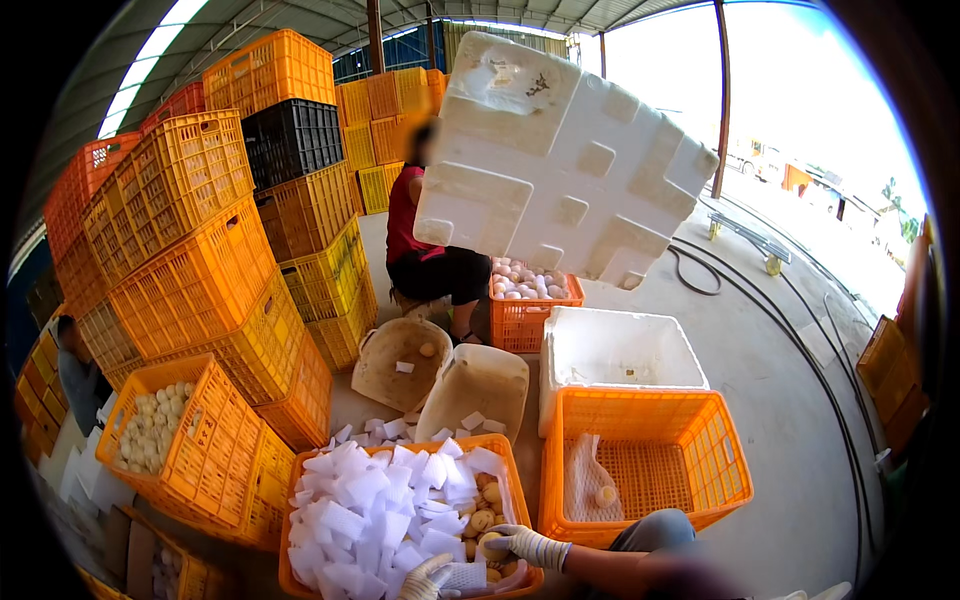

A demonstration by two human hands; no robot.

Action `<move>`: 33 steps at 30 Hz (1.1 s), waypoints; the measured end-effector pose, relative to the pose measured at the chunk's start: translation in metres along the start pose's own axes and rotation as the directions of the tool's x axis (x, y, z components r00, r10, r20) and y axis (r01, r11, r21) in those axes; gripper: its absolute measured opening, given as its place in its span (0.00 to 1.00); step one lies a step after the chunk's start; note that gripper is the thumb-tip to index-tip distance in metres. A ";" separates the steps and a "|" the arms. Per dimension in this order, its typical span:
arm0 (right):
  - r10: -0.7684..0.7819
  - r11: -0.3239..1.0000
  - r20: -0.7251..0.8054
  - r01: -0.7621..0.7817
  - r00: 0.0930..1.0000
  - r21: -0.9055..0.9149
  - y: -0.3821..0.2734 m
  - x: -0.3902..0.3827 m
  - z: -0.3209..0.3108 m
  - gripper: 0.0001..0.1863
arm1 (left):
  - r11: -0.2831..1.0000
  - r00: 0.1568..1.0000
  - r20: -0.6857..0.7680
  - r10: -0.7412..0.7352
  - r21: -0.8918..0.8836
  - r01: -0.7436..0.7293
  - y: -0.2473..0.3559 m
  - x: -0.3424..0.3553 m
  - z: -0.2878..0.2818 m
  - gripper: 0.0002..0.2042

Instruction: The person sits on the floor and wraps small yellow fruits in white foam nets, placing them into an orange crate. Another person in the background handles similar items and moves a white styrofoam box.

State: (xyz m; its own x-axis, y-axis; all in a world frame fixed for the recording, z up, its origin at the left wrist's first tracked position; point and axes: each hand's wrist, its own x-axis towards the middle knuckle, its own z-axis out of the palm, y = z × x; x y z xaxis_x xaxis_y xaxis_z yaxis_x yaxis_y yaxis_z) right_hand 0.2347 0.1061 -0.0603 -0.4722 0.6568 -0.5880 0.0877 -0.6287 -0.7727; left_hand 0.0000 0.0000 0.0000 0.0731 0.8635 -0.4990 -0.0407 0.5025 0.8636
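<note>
Right hand (520, 544) in its striped knit glove, and it has a round, yellowish fruit (492, 547) in its fingers, curled partway shut around it, just inside the near right corner of the filled orange crate (519, 482)! Over to the left hand (426, 580), gloved too, low at that crate's near edge, fingers partly bent beside a white netted sleeve (466, 577); whether it has a firm hold, I cannot tell.

Bare fruits (482, 521) line the crate's right side, while a great heap of white foam sleeves (365, 500) fills the left and middle. More sleeves spill past its far edge, and there sit two tan tubs, a rounded one (375, 385) and a squarer one (480, 375), side by side on the floor (790, 430).

To the right, a second orange crate (650, 405), with netting (585, 478) and one fruit (606, 496) near its left edge. Right behind it, a white foam box (625, 350); beyond that, a crate of pale, round pieces (525, 325).

And look up: a huge white foam block (560, 170) looms, tilted, partly hiding a seated person in red (402, 215)! Tall crate stacks (195, 270) crowd the left side.
</note>
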 end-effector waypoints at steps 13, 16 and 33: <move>-0.070 0.992 -0.027 0.067 0.997 -0.106 -0.001 -0.003 0.004 0.31 | 0.985 0.998 0.065 -0.005 -0.173 0.016 -0.021 0.011 -0.010 0.19; -0.041 0.988 -0.026 0.036 0.999 -0.152 0.002 0.000 0.005 0.30 | 0.984 0.998 0.067 0.009 -0.176 0.003 -0.023 0.010 -0.012 0.18; -0.072 0.983 -0.001 0.070 0.997 -0.167 0.003 -0.005 0.002 0.30 | 0.982 0.998 0.057 -0.003 -0.187 0.014 -0.010 0.004 0.001 0.21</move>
State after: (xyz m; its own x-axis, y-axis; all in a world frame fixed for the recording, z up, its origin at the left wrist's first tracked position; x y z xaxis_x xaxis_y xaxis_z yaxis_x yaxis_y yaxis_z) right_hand 0.2358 0.0999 -0.0589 -0.4761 0.7006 -0.5314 0.1991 -0.5027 -0.8412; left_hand 0.0013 -0.0015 -0.0111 0.1303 0.8581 -0.4968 -0.2256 0.5135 0.8279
